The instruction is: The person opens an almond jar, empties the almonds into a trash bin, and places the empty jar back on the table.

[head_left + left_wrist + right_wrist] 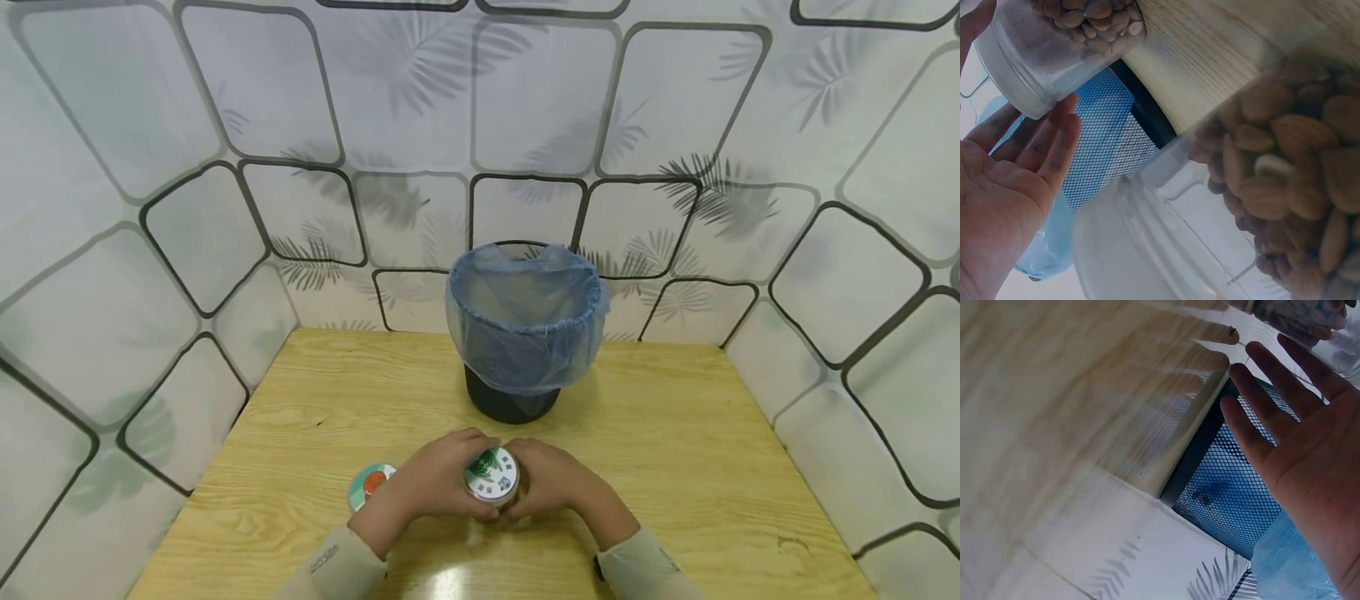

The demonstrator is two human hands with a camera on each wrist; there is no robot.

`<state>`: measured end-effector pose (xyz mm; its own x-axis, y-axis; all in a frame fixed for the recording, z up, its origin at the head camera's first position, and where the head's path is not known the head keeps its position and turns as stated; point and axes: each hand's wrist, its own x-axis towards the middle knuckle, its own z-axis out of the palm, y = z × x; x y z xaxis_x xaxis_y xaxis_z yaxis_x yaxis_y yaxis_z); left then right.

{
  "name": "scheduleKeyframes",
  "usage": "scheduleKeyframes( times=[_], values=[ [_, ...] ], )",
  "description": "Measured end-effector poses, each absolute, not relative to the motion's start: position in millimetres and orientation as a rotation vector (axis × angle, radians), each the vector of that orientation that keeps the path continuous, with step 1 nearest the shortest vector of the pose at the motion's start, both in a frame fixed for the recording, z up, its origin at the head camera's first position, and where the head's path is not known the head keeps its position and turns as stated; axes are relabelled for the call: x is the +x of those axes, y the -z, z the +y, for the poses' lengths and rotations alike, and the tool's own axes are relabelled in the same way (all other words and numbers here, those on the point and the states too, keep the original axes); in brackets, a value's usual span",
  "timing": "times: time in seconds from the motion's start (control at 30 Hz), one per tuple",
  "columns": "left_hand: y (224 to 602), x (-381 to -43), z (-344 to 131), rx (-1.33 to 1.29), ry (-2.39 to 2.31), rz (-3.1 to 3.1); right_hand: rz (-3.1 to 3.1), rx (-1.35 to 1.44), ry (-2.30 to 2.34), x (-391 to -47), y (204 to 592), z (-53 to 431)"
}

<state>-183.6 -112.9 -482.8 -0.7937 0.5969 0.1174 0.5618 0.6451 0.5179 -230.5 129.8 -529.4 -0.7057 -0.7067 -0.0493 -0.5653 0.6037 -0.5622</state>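
A clear jar (1085, 37) of almonds, with a white-and-green printed lid (491, 477), stands at the table's middle front. My left hand (446, 479) holds it from the left, thumb at the near side and fingers at the far side; its palm and fingertips show beside the jar's neck in the left wrist view. My right hand (551, 479) is on the other side, its fingertips and thumb close to the jar. In the right wrist view its fingers (1266, 403) are stretched out straight. A second jar (1285, 162) of almonds is close to the left wrist camera.
That second jar's green-and-red lid (367, 483) shows beside my left forearm. Behind my hands, a dark mesh bin (513, 400) lined with a blue plastic bag (525, 350) stands on the wooden table (660, 433). Patterned walls (540, 100) enclose the table at the back and sides.
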Motion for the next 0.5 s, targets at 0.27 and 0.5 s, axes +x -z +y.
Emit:
scheduleKeyframes(
  times=[0.27,0.5],
  values=[
    [482.5,-185.9,-110.6,1.008,-0.842,2.794,2.511,-1.051,0.786,-232.4,526.7,131.5],
    [483.7,-186.9,-109.1,1.030,-0.855,2.779,2.493,-1.025,0.795,-232.5,527.6,133.9]
  ],
)
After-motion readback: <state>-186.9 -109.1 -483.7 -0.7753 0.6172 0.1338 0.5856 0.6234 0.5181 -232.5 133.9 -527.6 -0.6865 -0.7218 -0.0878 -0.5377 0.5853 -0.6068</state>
